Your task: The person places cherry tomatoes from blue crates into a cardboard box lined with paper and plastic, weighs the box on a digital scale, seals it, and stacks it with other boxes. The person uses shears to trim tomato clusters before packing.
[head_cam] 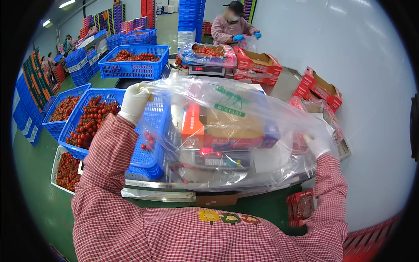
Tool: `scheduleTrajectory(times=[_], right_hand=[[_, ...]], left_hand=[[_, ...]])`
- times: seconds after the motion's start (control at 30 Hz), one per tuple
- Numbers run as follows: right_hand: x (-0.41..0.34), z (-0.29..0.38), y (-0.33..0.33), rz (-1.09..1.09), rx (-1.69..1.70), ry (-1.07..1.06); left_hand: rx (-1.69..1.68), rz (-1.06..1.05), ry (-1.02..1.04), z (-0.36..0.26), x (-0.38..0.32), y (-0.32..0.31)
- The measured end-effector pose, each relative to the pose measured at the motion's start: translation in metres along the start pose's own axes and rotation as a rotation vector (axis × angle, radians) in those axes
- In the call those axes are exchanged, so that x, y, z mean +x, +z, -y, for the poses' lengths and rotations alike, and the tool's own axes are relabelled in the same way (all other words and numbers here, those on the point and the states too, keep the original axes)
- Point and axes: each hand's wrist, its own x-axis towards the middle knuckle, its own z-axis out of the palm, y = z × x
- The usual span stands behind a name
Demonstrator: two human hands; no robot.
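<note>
A large clear plastic bag [281,114] with green print is spread wide between my two white-gloved hands. My left hand [134,102] pinches its upper left edge above a blue crate [144,163]. At the other end my right hand [317,144] grips the film, partly blurred by it. Through the plastic I see an open red and orange cardboard box [192,126], its brown inside bare. It sits on a digital scale [222,159] with a lit red display. A few loose tomatoes [148,141] lie in the blue crate, seen through the film.
Left of me, a blue crate holds cherry tomatoes [95,121]; a white crate [63,173] of them stands lower. Across the table a co-worker [232,26] in blue gloves handles a plastic bag beside a second scale [207,70]. Red cardboard boxes [319,88] stand right, against the wall.
</note>
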Motion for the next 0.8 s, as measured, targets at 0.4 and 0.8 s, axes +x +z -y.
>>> scheduleTrajectory(times=[0.4, 0.8], right_hand=[[0.193, 0.086, 0.018, -0.160, -0.078, 0.096], [0.231, 0.132, 0.171, 0.617, -0.473, -0.552]], left_hand=[[1.044, 0.436, 0.635, -0.016, 0.011, 0.168], [1.462, 1.311, -0.021, 0.091, 0.049, 0.286]])
